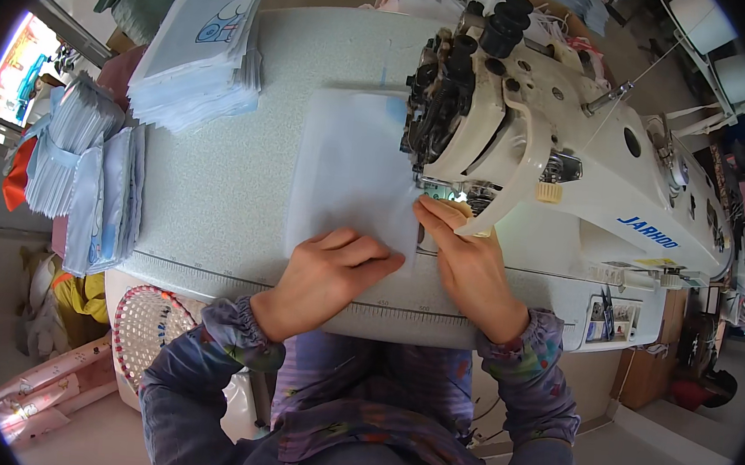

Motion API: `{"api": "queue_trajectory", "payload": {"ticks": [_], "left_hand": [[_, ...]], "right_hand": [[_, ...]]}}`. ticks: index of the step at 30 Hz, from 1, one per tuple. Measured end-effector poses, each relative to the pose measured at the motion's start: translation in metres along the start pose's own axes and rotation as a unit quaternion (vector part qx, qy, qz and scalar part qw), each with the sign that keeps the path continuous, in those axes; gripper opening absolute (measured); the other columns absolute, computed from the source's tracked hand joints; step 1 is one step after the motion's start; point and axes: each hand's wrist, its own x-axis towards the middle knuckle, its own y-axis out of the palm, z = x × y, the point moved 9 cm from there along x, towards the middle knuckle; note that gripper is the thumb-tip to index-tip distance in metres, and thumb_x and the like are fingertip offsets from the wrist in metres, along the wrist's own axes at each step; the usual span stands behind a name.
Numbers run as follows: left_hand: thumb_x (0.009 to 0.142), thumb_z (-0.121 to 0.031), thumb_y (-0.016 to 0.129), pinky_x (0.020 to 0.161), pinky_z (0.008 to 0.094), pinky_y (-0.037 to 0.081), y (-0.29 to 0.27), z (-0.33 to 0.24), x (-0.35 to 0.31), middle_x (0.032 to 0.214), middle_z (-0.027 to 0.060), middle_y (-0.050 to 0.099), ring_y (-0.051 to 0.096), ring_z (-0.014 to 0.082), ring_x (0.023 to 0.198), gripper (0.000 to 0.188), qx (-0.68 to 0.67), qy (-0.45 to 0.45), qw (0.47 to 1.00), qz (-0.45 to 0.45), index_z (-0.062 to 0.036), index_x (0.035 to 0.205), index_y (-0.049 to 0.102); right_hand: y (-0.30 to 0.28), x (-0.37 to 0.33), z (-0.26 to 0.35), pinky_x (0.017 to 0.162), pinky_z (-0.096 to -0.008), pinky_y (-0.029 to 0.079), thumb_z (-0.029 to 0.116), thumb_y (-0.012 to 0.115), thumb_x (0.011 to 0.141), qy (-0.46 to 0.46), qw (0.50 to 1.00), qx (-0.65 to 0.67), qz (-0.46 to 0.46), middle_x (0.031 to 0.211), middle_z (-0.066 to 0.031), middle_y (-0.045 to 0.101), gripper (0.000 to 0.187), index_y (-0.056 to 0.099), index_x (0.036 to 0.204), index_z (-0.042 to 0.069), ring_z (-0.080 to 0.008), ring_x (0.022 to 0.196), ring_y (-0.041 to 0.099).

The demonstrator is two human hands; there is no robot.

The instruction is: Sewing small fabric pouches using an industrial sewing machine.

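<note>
the pale cloth point(347, 164) lies on the table point(215, 210), left of the sewing machine point(539, 105); the left hand point(329, 275) rests loosely curled on its near part — the right hand point(471, 268) by its right edge; whether pinching, i cannot tell

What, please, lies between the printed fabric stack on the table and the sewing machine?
In the head view, a strip of tabletop follows the fabric stack, then the pale fabric piece, its right edge by the sewing machine.

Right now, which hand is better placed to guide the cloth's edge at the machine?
Right hand, likely: fingertips by the machine, at the right edge of the cloth. Left hand rests on it, farther left.
</note>
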Motion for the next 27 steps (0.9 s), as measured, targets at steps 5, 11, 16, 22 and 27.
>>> {"api": "queue_trajectory", "payload": {"ticks": [5,11,16,22,27], "left_hand": [[0.077,-0.007,0.072,0.08,0.0339,0.06,0.003,0.023,0.018,0.105,-0.003,0.073,0.068,0.0207,0.093,0.042,-0.002,0.017,1.0,0.004,-0.0136,0.118,0.083],[0.076,-0.003,0.073,0.082,0.0346,0.061,0.004,0.045,0.04,0.104,-0.0022,0.072,0.068,0.0217,0.095,0.04,0.004,0.03,0.999,-0.016,-0.0115,0.114,0.083],[0.077,0.0,0.073,0.082,0.0348,0.061,0.003,0.063,0.053,0.105,-0.0013,0.073,0.069,0.023,0.096,0.039,-0.01,0.036,0.999,-0.022,-0.0112,0.113,0.083],[0.088,0.002,0.07,0.085,0.0416,0.062,0.0,0.074,0.076,0.109,0.0018,0.075,0.072,0.0282,0.103,0.031,-0.06,0.004,0.997,0.049,-0.0127,0.113,0.083],[0.096,-0.008,0.071,0.095,0.0466,0.06,0.008,0.115,0.098,0.121,0.0091,0.074,0.071,0.0331,0.114,0.027,-0.062,0.05,0.997,0.018,-0.0131,0.122,0.079]], "right_hand": [[0.002,-0.001,0.0,0.111,-0.0502,0.051,-0.015,0.06,0.082,-0.007,1.0,-0.01,-0.004,0.143,-0.0147,0.068,0.058,0.071,0.138,-0.002,-0.0393,0.131,0.065],[0.006,-0.003,-0.003,0.11,-0.0501,0.053,-0.015,0.061,0.08,-0.01,0.999,-0.031,-0.002,0.144,-0.0136,0.067,0.061,0.071,0.138,-0.002,-0.0382,0.131,0.065],[0.01,-0.004,-0.004,0.111,-0.0501,0.053,-0.015,0.062,0.078,-0.012,1.0,-0.012,-0.006,0.145,-0.0157,0.065,0.062,0.07,0.139,-0.003,-0.0402,0.131,0.065],[0.009,-0.006,-0.007,0.11,-0.0498,0.054,-0.015,0.061,0.081,-0.011,1.0,-0.022,-0.012,0.144,-0.0159,0.065,0.06,0.07,0.139,-0.001,-0.0406,0.131,0.065],[0.013,-0.003,-0.003,0.109,-0.049,0.054,-0.014,0.063,0.084,0.0,1.0,-0.014,-0.007,0.141,-0.0158,0.068,0.058,0.07,0.14,0.0,-0.0408,0.128,0.066]]}}
